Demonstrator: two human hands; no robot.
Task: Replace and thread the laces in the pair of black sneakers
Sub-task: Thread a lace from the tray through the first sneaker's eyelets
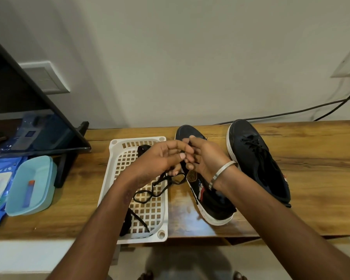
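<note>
A white basket (117,158) keeps the spare lace (138,216) handy. The left hand (160,156) pinches the black lace (160,186) being threaded, and the right hand (205,157) curls round it over the unlaced sneaker (210,201), probably steadying an eyelet. The laced sneaker (259,158) sits rightmost

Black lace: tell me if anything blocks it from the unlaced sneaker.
Nothing visible does. Both the left hand and right hand pinch the black lace directly over the unlaced sneaker; its loose length trails into the white basket.
</note>
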